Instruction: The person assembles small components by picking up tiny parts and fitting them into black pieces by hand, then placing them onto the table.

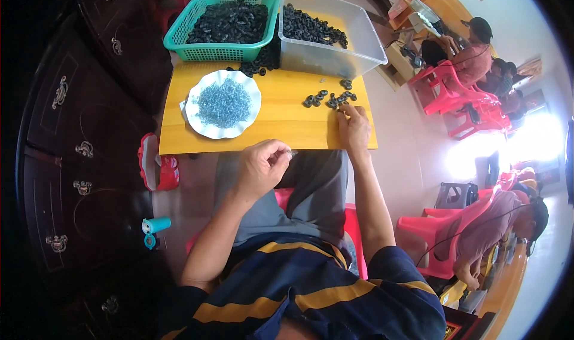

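While the left hand (261,165) hovers above the lap, curled with thumb and forefinger pinching a tiny pale piece, the right hand (354,128) rests fingers-down on the yellow wooden bench (281,122), touching the loose cluster of small black rubber rings (330,98) just beyond its fingertips. A white scalloped plate of blue-grey beads (223,103) sits ahead of the left hand. This looks like the picking step; next, a ring needs singling out precisely.

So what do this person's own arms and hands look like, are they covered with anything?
Both hands, the left hand and the right hand, are bare: no gloves, rings or watch show. The forearms are uncovered too. Short sleeves of a dark navy shirt with yellow stripes end near the elbows.
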Available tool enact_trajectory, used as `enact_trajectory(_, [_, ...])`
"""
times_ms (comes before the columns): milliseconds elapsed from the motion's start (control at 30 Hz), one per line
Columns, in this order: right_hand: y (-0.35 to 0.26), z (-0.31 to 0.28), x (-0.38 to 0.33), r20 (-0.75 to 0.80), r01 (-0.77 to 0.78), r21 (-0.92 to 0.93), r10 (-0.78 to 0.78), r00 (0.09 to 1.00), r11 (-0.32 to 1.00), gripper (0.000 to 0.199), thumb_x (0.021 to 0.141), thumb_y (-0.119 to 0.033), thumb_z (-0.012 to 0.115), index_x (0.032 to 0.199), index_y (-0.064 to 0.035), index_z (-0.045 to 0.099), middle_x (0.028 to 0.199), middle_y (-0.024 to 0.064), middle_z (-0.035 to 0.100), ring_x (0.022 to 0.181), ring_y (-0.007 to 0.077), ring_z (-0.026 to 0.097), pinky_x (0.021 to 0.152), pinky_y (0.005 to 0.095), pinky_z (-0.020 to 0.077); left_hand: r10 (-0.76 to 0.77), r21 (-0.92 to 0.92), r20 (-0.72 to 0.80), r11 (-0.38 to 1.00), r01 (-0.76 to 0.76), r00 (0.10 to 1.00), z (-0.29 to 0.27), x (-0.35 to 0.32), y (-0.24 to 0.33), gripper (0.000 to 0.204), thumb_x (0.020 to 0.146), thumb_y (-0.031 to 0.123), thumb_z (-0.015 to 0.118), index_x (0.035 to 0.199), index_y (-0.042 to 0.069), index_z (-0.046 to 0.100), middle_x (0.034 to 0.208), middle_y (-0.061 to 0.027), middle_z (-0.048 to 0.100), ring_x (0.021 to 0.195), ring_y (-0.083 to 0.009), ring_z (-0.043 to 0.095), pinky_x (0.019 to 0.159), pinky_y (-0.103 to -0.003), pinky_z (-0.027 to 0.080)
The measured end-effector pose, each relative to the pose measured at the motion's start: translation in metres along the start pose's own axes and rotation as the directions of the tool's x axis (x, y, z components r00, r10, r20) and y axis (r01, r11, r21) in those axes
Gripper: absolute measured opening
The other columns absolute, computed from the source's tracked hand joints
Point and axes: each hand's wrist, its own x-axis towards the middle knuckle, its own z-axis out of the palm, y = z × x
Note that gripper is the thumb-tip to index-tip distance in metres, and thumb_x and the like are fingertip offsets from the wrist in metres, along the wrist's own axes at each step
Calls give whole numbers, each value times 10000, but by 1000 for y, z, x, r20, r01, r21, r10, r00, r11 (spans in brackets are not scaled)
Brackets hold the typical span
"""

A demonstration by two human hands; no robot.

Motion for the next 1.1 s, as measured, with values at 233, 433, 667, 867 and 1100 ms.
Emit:
enact_trajectory(233, [-5,-10,-11,53,-4,-71,8,999,997,134,855,-199,689,938,-93,686,931,133,664,920,344,649,791,442,508,8,24,-4,1000,-7,1000,0,0,3,50,838,17,682,870,-20,668,751,-140,692,659,-226,687,610,-320,530])
enact_trajectory(433, [-8,-15,-22,-61,122,45,-119,991,991,169,914,-118,650,1060,-44,692,896,134,711,760,221,686,726,347,532,-10,23,-8,1000,10,1000,-1,-2,4,58,841,26,692,868,-18,666,747,-133,693,652,-219,683,608,-315,532])
enact_trajectory(667, [-58,-23,-69,540,-519,747,76,838,416,186,996,-105,609,1151,-14,656,961,12,681,831,98,628,772,251,519,-40,-15,-36,999,40,999,1,-3,-1,62,836,31,699,874,-8,670,745,-133,693,658,-231,690,612,-325,535])
enact_trajectory(867, [-75,-22,-88,607,-559,760,-53,793,333,221,964,-43,635,1184,-19,633,1002,6,670,889,95,623,825,247,516,-12,35,-35,999,13,999,3,0,-2,69,831,51,694,881,7,677,777,-151,699,688,-292,695,627,-353,538])
enact_trajectory(1100, [-85,-17,-99,726,-723,685,-5,688,-95,240,960,-38,636,1200,-40,623,1007,23,675,888,111,652,819,250,542,22,70,-30,997,-20,999,1,-2,4,68,825,45,693,879,11,673,782,-151,695,704,-302,696,626,-360,535])
